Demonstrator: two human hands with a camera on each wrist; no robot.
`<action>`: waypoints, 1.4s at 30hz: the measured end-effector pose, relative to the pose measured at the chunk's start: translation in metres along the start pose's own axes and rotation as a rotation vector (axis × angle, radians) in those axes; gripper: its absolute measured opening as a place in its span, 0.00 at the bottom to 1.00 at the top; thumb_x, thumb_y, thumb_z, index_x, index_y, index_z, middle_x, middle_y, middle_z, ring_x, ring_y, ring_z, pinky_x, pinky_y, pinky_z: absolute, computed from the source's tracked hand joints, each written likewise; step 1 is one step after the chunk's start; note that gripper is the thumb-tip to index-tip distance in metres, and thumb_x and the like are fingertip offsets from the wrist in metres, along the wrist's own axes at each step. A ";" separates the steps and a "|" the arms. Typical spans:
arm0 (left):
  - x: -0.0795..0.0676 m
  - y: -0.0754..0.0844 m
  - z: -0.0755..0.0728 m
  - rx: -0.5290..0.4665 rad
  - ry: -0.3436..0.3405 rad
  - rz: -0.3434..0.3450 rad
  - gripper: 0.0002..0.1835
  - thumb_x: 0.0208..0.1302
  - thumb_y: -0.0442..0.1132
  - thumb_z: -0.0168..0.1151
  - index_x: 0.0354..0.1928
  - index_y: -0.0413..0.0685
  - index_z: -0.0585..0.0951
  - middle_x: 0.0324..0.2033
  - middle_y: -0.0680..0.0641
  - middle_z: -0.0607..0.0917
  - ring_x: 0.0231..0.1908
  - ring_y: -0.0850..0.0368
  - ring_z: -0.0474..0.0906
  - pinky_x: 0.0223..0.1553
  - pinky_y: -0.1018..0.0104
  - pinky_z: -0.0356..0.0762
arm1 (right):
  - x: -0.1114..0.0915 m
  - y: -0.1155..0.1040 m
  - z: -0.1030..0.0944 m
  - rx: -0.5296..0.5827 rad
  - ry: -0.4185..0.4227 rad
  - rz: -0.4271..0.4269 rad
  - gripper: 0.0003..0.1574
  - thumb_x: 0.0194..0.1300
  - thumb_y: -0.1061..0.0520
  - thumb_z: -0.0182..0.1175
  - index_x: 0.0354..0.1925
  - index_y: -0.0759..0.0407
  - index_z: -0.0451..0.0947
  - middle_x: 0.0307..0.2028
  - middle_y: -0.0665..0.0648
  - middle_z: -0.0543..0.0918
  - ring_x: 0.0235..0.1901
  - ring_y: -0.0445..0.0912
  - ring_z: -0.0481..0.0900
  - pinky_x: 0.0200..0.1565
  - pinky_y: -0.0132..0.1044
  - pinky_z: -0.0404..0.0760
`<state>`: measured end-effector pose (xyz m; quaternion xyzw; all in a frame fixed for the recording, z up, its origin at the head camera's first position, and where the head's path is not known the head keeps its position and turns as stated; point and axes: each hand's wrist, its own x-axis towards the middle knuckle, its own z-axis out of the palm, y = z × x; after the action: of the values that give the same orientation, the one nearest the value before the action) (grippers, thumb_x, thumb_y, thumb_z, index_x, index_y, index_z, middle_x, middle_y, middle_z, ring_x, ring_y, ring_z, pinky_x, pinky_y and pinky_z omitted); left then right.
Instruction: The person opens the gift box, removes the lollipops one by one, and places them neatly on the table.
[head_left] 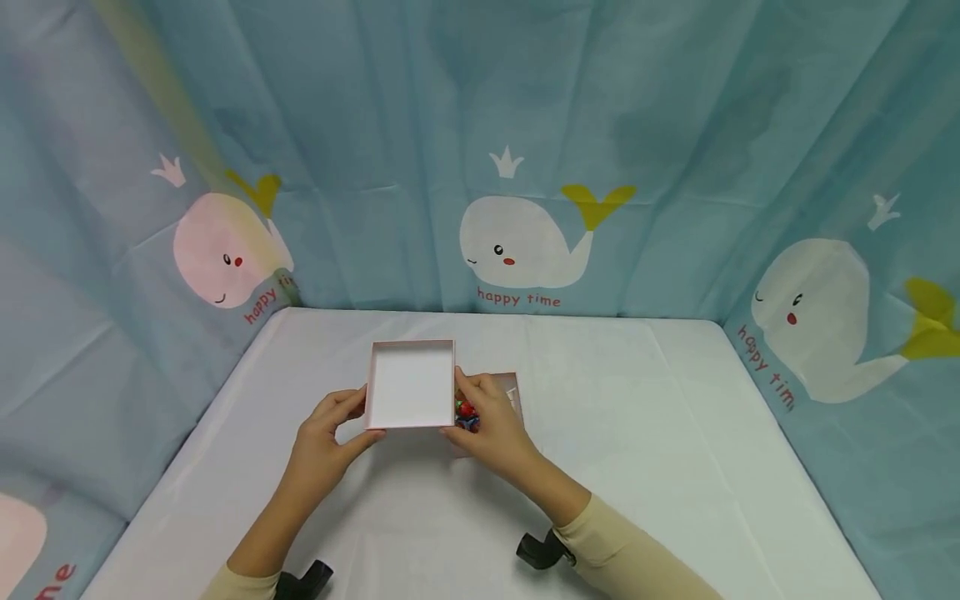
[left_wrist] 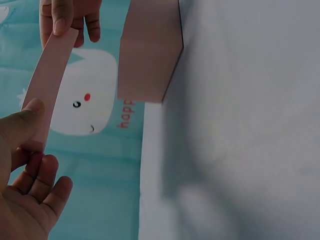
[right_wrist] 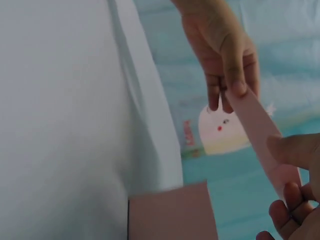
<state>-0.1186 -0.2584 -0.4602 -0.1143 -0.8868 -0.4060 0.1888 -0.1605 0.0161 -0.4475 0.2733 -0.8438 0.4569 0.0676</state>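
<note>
A shallow square pink box lid (head_left: 412, 385), white inside, is raised above the table with its hollow side facing the head camera. My left hand (head_left: 322, 446) pinches its left edge, thumb at the lower corner. At the right edge my right hand (head_left: 498, 425) grips it between thumb and fingers. In the left wrist view the pink lid (left_wrist: 50, 82) appears edge-on between both hands. Behind the right hand, a pink box (head_left: 509, 381) stands on the table, partly hidden, with shiny red, green and blue small items (head_left: 467, 414) in it.
The white-covered table (head_left: 637, 467) extends around the box on all sides. A blue curtain (head_left: 360, 167) printed with whales hangs along its back and sides. A black wrist mount (head_left: 542, 552) sits below the right sleeve, another (head_left: 306, 579) by the left.
</note>
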 end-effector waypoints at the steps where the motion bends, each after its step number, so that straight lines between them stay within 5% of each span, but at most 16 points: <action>1: -0.001 -0.003 -0.004 0.009 0.001 -0.007 0.42 0.52 0.37 0.81 0.71 0.48 0.75 0.56 0.50 0.80 0.54 0.55 0.79 0.56 0.90 0.70 | 0.002 -0.002 0.004 0.003 -0.007 0.005 0.57 0.56 0.56 0.79 0.77 0.60 0.62 0.55 0.55 0.76 0.54 0.46 0.75 0.51 0.35 0.83; 8: -0.009 -0.021 -0.029 0.052 0.019 -0.048 0.39 0.53 0.36 0.80 0.70 0.47 0.77 0.55 0.50 0.82 0.51 0.78 0.75 0.54 0.93 0.70 | 0.017 -0.018 0.036 0.053 -0.065 0.082 0.57 0.58 0.57 0.77 0.78 0.59 0.59 0.53 0.54 0.74 0.51 0.46 0.75 0.45 0.26 0.80; 16: -0.014 -0.039 -0.046 0.116 0.012 -0.096 0.36 0.57 0.40 0.79 0.68 0.49 0.78 0.55 0.48 0.83 0.49 0.84 0.73 0.50 0.94 0.71 | 0.029 -0.033 0.071 0.077 -0.091 0.218 0.55 0.60 0.57 0.76 0.79 0.55 0.59 0.52 0.55 0.74 0.48 0.44 0.74 0.42 0.24 0.79; 21: -0.018 -0.051 -0.050 0.132 -0.051 -0.167 0.33 0.59 0.44 0.77 0.66 0.46 0.79 0.57 0.46 0.83 0.52 0.66 0.80 0.49 0.88 0.77 | 0.027 -0.029 0.094 0.091 -0.081 0.256 0.51 0.58 0.61 0.76 0.75 0.63 0.65 0.47 0.57 0.73 0.44 0.43 0.73 0.41 0.26 0.76; 24: -0.019 -0.059 -0.048 0.137 -0.116 -0.216 0.34 0.60 0.45 0.76 0.67 0.43 0.78 0.59 0.42 0.82 0.55 0.46 0.82 0.50 0.72 0.86 | 0.025 -0.023 0.105 0.071 -0.064 0.260 0.50 0.55 0.62 0.77 0.73 0.64 0.67 0.43 0.58 0.73 0.40 0.40 0.69 0.39 0.28 0.74; 27: -0.020 -0.068 -0.046 0.138 -0.172 -0.262 0.36 0.61 0.46 0.76 0.68 0.40 0.76 0.59 0.38 0.82 0.55 0.37 0.81 0.51 0.52 0.88 | 0.023 -0.017 0.113 0.054 -0.059 0.270 0.52 0.53 0.61 0.78 0.73 0.62 0.67 0.42 0.56 0.73 0.39 0.40 0.68 0.38 0.29 0.73; 30: -0.020 -0.077 -0.044 0.145 -0.207 -0.290 0.37 0.60 0.47 0.76 0.68 0.38 0.75 0.57 0.36 0.83 0.54 0.36 0.82 0.52 0.45 0.86 | 0.022 -0.012 0.119 0.030 -0.062 0.283 0.53 0.52 0.60 0.79 0.73 0.61 0.68 0.41 0.55 0.74 0.39 0.40 0.70 0.39 0.30 0.75; 42: -0.015 -0.094 -0.031 0.201 -0.240 -0.284 0.35 0.57 0.43 0.79 0.63 0.34 0.77 0.53 0.36 0.85 0.53 0.41 0.81 0.53 0.43 0.84 | 0.023 -0.001 0.127 -0.147 -0.091 0.322 0.44 0.50 0.54 0.80 0.64 0.59 0.77 0.43 0.57 0.78 0.44 0.46 0.78 0.45 0.38 0.83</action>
<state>-0.1306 -0.3428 -0.5119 -0.0165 -0.9461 -0.3217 0.0330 -0.1622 -0.0961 -0.5117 0.1492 -0.9100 0.3861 -0.0250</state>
